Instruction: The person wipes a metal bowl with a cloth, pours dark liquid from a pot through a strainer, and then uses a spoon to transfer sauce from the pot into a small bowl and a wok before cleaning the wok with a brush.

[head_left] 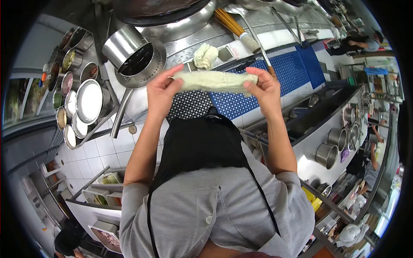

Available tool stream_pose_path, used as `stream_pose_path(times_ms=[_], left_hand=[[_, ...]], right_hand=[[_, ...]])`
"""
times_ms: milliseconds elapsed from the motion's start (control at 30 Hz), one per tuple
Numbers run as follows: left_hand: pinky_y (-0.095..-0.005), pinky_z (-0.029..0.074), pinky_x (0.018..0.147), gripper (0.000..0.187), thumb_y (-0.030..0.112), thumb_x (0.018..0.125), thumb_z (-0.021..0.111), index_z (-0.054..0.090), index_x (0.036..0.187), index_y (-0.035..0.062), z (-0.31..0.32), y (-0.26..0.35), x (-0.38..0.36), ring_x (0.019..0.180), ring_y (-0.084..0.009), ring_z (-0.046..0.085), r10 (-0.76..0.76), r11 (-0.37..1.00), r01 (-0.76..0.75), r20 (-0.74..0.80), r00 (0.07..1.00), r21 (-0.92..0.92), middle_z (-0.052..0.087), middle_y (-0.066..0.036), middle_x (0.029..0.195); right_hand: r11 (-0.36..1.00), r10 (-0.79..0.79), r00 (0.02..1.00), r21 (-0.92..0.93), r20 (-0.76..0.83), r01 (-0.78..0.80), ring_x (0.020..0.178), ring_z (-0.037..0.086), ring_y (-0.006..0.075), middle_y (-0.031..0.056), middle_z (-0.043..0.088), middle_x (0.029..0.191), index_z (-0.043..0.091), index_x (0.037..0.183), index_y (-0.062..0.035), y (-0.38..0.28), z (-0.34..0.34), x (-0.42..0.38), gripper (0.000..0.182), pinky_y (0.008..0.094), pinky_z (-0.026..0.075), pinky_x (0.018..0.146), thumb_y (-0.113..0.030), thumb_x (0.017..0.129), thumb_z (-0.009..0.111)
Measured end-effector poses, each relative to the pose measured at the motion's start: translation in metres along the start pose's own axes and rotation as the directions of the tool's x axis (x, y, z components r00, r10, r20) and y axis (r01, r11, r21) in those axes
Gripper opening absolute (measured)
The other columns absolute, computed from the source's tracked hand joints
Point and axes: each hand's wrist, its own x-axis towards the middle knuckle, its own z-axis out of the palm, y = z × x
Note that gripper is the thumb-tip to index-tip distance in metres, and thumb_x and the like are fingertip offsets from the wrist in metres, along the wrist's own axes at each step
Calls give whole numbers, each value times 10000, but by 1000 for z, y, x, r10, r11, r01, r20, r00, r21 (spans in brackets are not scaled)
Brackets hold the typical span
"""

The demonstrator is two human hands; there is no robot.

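A pale green-white cloth (pixel 215 81) is stretched in a folded strip between my two hands, in front of my black apron. My left hand (pixel 162 88) pinches one end between thumb and fingers. At the other end my right hand (pixel 263 88) grips it the same way. Just beyond the strip, a second crumpled cloth (pixel 205 56) lies on the steel counter. Left of my left hand, a steel pot (pixel 125 48) with dark liquid rests tilted in a perforated long-handled strainer (pixel 155 64).
A large wok (pixel 180 28) stands at the back. A bamboo brush (pixel 234 25) and a long-handled ladle (pixel 258 41) lie right of it. Blue perforated mats (pixel 241 101) cover the counter's front. Ingredient pots and white-filled bowls (pixel 89 101) crowd the left. Other people work far right.
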Motion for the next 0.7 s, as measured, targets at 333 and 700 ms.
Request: stream_pose_path(times_ms=[333,700], left_hand=[[-331,476,666,202,160,857,739,664,865,-28,-24,-46,-25,715,-187,587,166,820,-178,72,984,544,635,-92,831],[-261,502,832,229,52,901,654,701,1114,-17,25,-66,-57,880,-100,623,-244,949,226,58,968,218,721,-55,983]], right_hand=[[905,102,908,-416,407,85,912,650,192,78,688,1006,728,1021,-6,82,-34,27,233,326,516,796,-223,963,667],[733,531,778,279,336,-621,908,648,133,58,637,1102,498,1291,-61,94,95,15,372,271,516,682,-152,950,617]])
